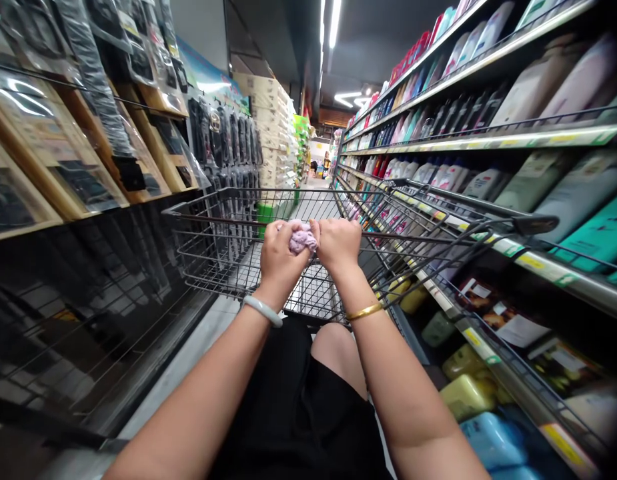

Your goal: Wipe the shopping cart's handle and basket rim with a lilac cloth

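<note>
A shopping cart [315, 293] with a dark wire basket stands in front of me. My right hand [341, 241] is closed in a fist around the dark bar that crosses its near side. Beside it, with thumbs close together, my left hand [279, 260] is closed at the same bar. A lilac, crumpled, soft bundle, like a scrunchie or cloth [303, 239], sits in its grip and touches the right hand. The fingers' undersides are hidden. No goods show in the basket.
Shelves of bottles [488, 180] line the right side, their metal edge [543, 263] close to the cart. Packaged belts [223, 140] and boxed goods [88, 147] hang on the left. Stacked cartons [273, 127] stand farther down the aisle, where the floor [318, 182] stretches away.
</note>
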The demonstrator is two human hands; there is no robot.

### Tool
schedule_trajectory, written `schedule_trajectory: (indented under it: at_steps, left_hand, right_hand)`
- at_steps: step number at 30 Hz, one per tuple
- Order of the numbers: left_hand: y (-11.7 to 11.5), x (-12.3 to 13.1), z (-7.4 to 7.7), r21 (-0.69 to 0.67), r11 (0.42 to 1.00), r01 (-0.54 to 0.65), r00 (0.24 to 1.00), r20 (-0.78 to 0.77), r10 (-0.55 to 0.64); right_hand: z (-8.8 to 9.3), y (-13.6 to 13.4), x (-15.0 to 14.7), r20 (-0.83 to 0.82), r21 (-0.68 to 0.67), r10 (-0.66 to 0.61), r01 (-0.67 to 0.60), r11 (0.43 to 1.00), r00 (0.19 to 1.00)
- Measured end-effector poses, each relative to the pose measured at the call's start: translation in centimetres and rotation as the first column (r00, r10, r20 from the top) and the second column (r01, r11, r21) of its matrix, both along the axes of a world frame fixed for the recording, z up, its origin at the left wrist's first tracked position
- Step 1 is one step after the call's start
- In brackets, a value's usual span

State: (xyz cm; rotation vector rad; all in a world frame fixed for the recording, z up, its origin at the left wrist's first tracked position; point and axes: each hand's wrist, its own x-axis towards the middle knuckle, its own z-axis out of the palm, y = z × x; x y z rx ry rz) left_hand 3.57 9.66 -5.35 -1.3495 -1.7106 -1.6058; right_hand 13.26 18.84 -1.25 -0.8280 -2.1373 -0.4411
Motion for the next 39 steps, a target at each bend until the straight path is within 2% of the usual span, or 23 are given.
schedule_trajectory:
  at_steps: [3, 6, 8, 10, 14, 15, 17, 20, 24, 28, 30, 35, 37, 39]
  left_hand:
    - [0.1, 0.1, -0.2, -0.028, 0.999, -0.029, 0.998, -0.050, 0.028]
    - [-0.2, 0.0, -2.0, -0.147, 0.988, -0.042, 0.992, -0.121, 0.024]
    - [-0.4, -0.3, -2.7, -0.179, 0.983, -0.030, 0.991, -0.134, 0.006]
    - [-0.7, -0.6, -2.1, -0.118, 0.993, -0.019, 0.995, -0.096, 0.008]
    - [-0.7, -1.6, 1.9, 0.117, 0.987, -0.112, 0.993, -0.031, 0.116]
    - [-0.7, -1.8, 2.8, 0.134, 0.982, -0.133, 0.989, -0.045, 0.140]
    - [-0.5, -2.2, 3.5, 0.063, 0.989, -0.137, 0.985, -0.095, 0.143]
    - [-0.4, -2.4, 2.5, -0.093, 0.988, -0.126, 0.983, -0.146, 0.112]
    - [-1.0, -3.8, 0.9, -0.070, 0.982, -0.176, 0.980, -0.110, 0.167]
    - [-1.5, -6.3, 1.8, -0.010, 0.959, -0.285, 0.958, 0.012, 0.285]
    - [-1.3, -6.3, 2.4, -0.034, 0.953, -0.300, 0.954, 0.017, 0.301]
    - [-0.5, -3.5, 2.5, -0.122, 0.974, -0.193, 0.959, -0.231, 0.161]
    - [-0.6, -3.6, 2.5, -0.126, 0.977, -0.173, 0.964, -0.224, 0.142]
    - [-1.0, -5.1, 2.5, -0.115, 0.979, -0.171, 0.979, -0.136, 0.155]
  right_hand:
    - [-0.2, 0.1, -0.1, -0.017, 0.003, -0.010, 0.010, 1.000, 1.000]
    - [-0.3, 0.1, -0.2, -0.020, 0.004, -0.012, 0.012, 1.000, 1.000]
    - [-0.3, 0.0, -0.2, -0.024, 0.000, -0.020, 0.020, 1.000, 0.999]
    - [-0.3, 0.0, -0.2, -0.025, -0.005, -0.028, 0.028, 1.000, 0.999]
    - [-0.2, 0.0, -0.2, -0.013, -0.011, -0.036, 0.036, 0.999, 0.999]
    - [-0.2, 0.0, -0.2, -0.011, -0.010, -0.038, 0.038, 0.999, 0.999]
    - [-0.2, 0.0, -0.2, -0.009, -0.006, -0.040, 0.040, 0.999, 0.999]
    - [-0.3, -0.1, -0.2, -0.018, 0.002, -0.040, 0.040, 0.999, 0.999]
    - [-0.3, 0.0, -0.2, -0.027, 0.015, -0.033, 0.033, 0.999, 0.999]
    - [-0.4, 0.1, -0.2, -0.032, 0.028, -0.036, 0.037, 0.999, 0.999]
    - [-0.5, 0.2, -0.3, -0.038, 0.033, -0.041, 0.042, 0.999, 0.998]
    - [-0.6, 0.3, -0.4, -0.048, 0.047, -0.056, 0.058, 0.997, 0.997]
    - [-0.6, 0.3, -0.3, -0.038, 0.045, -0.054, 0.056, 0.997, 0.998]
    - [-0.5, 0.2, -0.3, -0.028, 0.041, -0.051, 0.052, 0.998, 0.998]
